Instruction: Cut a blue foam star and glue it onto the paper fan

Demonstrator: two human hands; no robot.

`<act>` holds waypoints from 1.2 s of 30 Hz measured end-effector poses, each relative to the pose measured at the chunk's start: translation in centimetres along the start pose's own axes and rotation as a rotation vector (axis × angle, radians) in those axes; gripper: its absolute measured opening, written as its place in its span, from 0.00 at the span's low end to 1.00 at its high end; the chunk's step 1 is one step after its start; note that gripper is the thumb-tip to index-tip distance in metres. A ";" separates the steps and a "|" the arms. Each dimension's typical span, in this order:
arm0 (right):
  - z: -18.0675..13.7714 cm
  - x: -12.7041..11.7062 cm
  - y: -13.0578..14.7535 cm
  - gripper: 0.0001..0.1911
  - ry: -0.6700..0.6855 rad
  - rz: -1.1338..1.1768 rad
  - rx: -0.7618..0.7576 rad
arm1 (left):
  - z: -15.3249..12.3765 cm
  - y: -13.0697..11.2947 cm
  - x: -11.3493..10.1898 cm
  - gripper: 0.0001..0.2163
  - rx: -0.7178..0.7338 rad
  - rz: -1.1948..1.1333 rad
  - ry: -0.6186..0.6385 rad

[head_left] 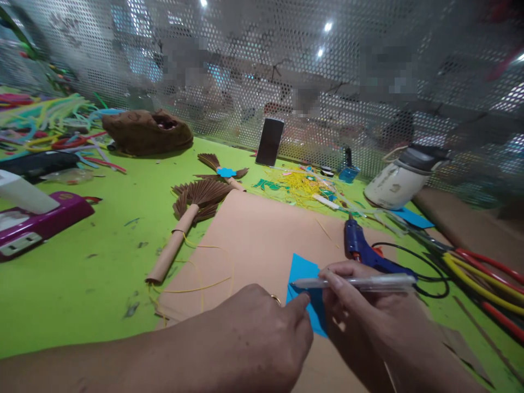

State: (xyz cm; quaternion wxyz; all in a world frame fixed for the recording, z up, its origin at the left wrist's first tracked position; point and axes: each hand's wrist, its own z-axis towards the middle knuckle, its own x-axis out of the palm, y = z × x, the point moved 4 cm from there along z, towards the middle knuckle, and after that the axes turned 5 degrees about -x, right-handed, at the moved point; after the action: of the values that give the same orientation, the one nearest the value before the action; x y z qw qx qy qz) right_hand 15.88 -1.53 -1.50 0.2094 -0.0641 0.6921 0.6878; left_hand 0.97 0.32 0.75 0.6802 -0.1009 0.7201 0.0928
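Observation:
My left hand [256, 333] is curled, with a ring on one finger, and its fingertips press down on a small blue paper piece [305, 289]. That piece lies on a large tan sheet [254, 245]. My right hand [368, 311] grips a clear pen [356, 282], whose tip rests on the blue piece's left edge. Just beyond the right hand a blue glue gun [360, 245] lies on the tan sheet with its black cord looping right.
Brown paper fans on rolled handles [192, 210] lie left of the sheet. A phone [269, 142] leans on the perforated metal wall. A white appliance [399, 180], yellow scraps [298, 188], colored strips [49, 120], a brown pouch [147, 131] and a purple stapler [36, 221] crowd the green table [82, 273].

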 end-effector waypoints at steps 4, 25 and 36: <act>0.1 -0.3 0.0 0.13 0.015 0.017 0.012 | -0.1 0.0 -0.2 0.06 0.022 -0.003 -0.020; 0.2 -1.4 -0.2 0.14 -0.008 -0.093 -0.007 | -0.1 0.0 0.2 0.05 0.033 0.025 -0.035; 0.6 -1.4 0.3 0.13 -0.061 -0.003 0.042 | -0.1 0.0 0.0 0.05 0.026 0.004 -0.003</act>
State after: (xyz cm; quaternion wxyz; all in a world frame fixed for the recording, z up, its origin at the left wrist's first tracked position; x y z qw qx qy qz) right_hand 17.21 -1.21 -0.66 0.2329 -0.0398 0.6997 0.6742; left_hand 0.89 0.34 0.79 0.6823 -0.0906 0.7204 0.0851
